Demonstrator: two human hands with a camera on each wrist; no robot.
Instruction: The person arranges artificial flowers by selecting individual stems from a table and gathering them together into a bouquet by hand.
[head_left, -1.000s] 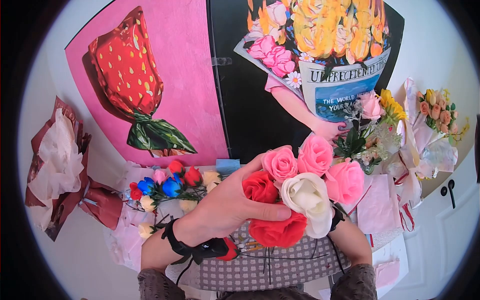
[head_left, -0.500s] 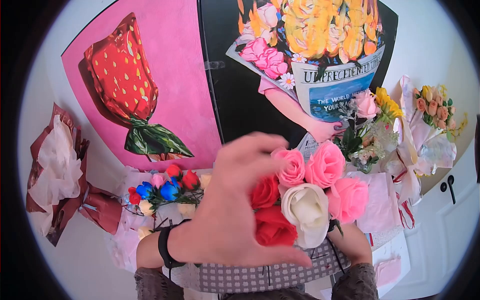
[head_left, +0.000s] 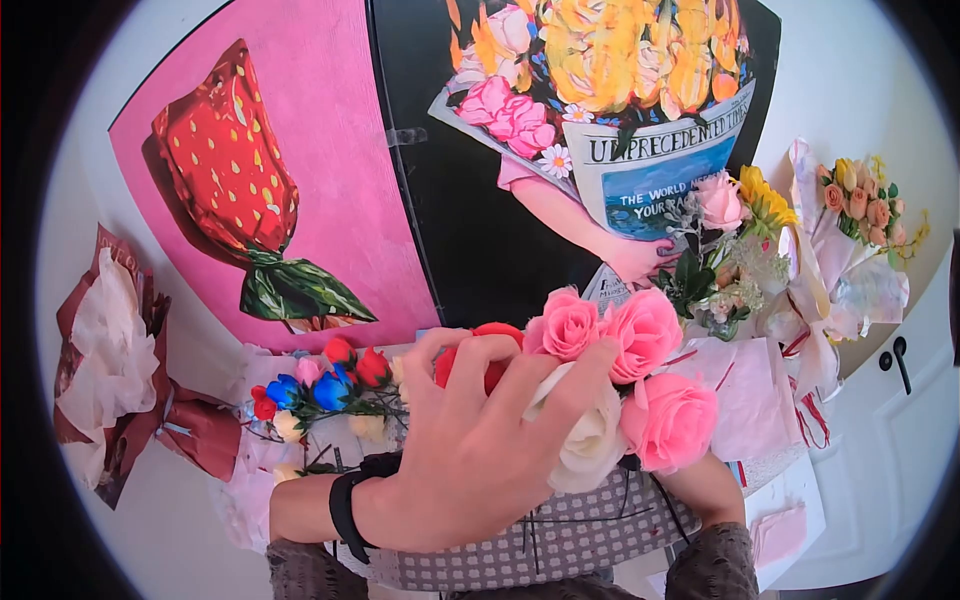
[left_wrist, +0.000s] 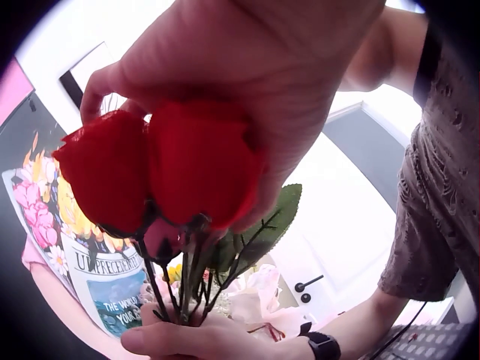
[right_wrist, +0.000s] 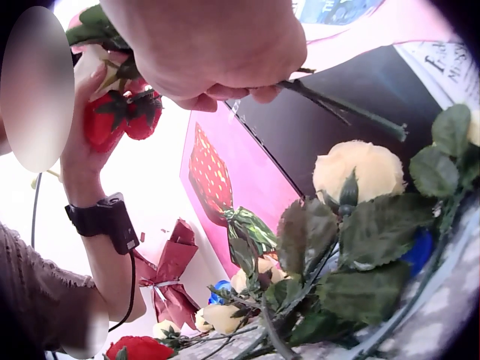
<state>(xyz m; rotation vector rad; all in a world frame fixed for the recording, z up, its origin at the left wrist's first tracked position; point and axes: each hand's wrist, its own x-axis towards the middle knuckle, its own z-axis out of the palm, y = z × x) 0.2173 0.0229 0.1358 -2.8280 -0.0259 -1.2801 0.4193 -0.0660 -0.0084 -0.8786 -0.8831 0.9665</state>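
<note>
A bunch of artificial roses stands upright before my chest: three pink roses (head_left: pixel 670 422), a white rose (head_left: pixel 585 445) and two red roses (left_wrist: pixel 202 161). My left hand (head_left: pixel 475 455) cups over the bunch from the left, its bent fingers lying round the red blooms and across the white one. Below the blooms, my right hand (left_wrist: pixel 202 337) grips the gathered green stems (left_wrist: pixel 187 292); the blooms hide that hand in the head view. Cut stem ends (right_wrist: pixel 367 116) stick out beneath its fist. A green leaf (left_wrist: pixel 266 232) juts out under the flowers.
Loose red, blue and cream roses (head_left: pixel 330 385) lie on the table's left. A dark red wrapped bouquet (head_left: pixel 115 370) leans further left. Pink wrapping paper (head_left: pixel 745 400) and more bouquets (head_left: pixel 745 215) stand at the right. Paintings (head_left: pixel 240 180) line the wall behind.
My left hand let go of the red roses, spread wide beside the bunch, then came over its top and curled onto the red and white blooms. The bunch shifted slightly.
</note>
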